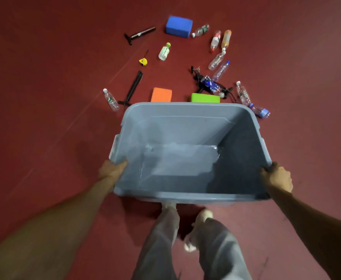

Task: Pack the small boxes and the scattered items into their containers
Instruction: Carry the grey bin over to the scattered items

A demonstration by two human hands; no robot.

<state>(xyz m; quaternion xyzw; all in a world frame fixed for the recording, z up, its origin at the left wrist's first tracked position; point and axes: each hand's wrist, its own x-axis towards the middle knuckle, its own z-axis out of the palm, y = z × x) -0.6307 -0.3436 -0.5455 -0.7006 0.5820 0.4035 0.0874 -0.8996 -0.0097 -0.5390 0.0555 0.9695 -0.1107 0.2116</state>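
i am looking down at a grey-blue plastic bin (187,126), empty inside, which i carry over a dark red floor (44,77).

my left hand (112,170) grips the bin's left rim near the corner closest to me, thumb hooked over the edge, the other fingers hidden beneath the lip. that arm reaches forward, nearly straight.

beyond those fingers, further left and ahead, a clear water bottle (111,100) lies beside a black hand pump (132,88). ahead of the far rim sit an orange box (161,94) and a green box (205,98), both partly hidden by the rim. further out lie a yellow tape measure (143,61), a second pump (140,34), a blue box (179,26) and several bottles (219,40).

my right hand (275,176) is clenched on the right rim near its close corner, knuckles up, fingers curled over the edge. that arm also extends forward. ahead of these fingers, a clear bottle (243,94) and a crushed one (260,112) lie just beside the bin's far right corner.

i judge the bin light while empty, stiff at the rim but likely to flex along the walls, and smooth enough to slip; the rim or side handles are the best hold. the boxes look light and foam-like, easy to pinch from the sides. the bottles appear empty, light and inclined to roll.
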